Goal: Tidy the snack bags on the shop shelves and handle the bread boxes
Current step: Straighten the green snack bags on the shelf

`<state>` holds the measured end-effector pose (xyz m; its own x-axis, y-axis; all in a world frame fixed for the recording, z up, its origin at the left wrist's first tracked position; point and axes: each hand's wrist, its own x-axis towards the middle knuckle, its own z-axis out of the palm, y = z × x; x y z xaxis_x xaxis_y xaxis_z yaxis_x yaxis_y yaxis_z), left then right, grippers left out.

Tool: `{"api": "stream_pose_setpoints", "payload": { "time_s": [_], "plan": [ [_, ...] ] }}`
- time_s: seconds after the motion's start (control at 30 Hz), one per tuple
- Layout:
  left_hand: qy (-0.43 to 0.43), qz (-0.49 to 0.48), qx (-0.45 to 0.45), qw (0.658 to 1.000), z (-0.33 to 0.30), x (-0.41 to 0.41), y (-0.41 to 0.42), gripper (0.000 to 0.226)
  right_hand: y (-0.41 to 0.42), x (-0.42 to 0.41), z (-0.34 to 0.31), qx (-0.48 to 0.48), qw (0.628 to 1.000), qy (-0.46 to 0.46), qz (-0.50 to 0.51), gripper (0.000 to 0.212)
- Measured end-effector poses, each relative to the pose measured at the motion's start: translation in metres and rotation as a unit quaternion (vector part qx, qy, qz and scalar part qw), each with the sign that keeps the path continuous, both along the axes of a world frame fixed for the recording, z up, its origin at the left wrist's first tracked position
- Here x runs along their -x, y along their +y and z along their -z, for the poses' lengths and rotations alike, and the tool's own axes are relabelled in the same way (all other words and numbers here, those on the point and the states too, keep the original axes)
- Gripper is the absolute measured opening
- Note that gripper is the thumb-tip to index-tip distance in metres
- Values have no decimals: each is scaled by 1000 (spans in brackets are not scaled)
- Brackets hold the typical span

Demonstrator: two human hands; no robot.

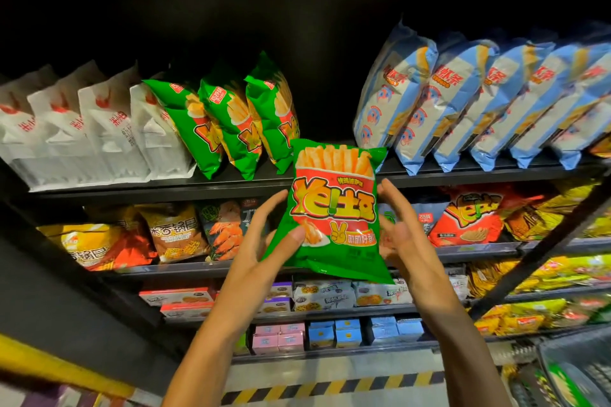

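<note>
Left hand pinches green bag; fingers hidden behind.

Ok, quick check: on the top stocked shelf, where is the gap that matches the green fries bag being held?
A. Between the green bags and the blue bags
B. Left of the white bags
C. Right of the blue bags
A: the dark gap lies between the shelved green bags and blue bags, right behind the held green fries bag.

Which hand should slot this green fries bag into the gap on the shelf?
Left, probably. The left hand already pinches the glossy green fries bag, thumb on its front, and sits nearest the three matching green bags. The right hand is spread beside the bag, gripping nothing.
</note>
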<state>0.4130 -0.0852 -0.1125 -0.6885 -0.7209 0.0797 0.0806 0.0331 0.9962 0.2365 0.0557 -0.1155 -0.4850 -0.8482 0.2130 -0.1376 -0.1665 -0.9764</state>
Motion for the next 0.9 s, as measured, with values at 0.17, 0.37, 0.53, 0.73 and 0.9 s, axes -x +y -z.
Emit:
{"api": "stream_pose_setpoints", "payload": {
  "time_s": [0.17, 0.37, 0.53, 0.73, 0.9],
  "plan": [
    [17, 7, -34, 999, -5, 2, -1, 52, 8, -5, -8, 26, 982, 179, -62, 69],
    [-28, 77, -33, 996, -8, 13, -14, 82, 6, -5, -12, 96, 987, 103, 81, 45],
    [-88, 7, -36, 995, -10, 18, -18, 51, 8, 2, -17, 102, 987, -17, 126, 34],
    [10, 85, 133, 987, -28, 8, 16, 65, 0, 5, -16, 82, 989, -42, 112, 31],
    [20, 49, 142, 988, -33, 14, 15, 45, -6, 0, -17, 86, 991, -59, 86, 32]
  ]
}}
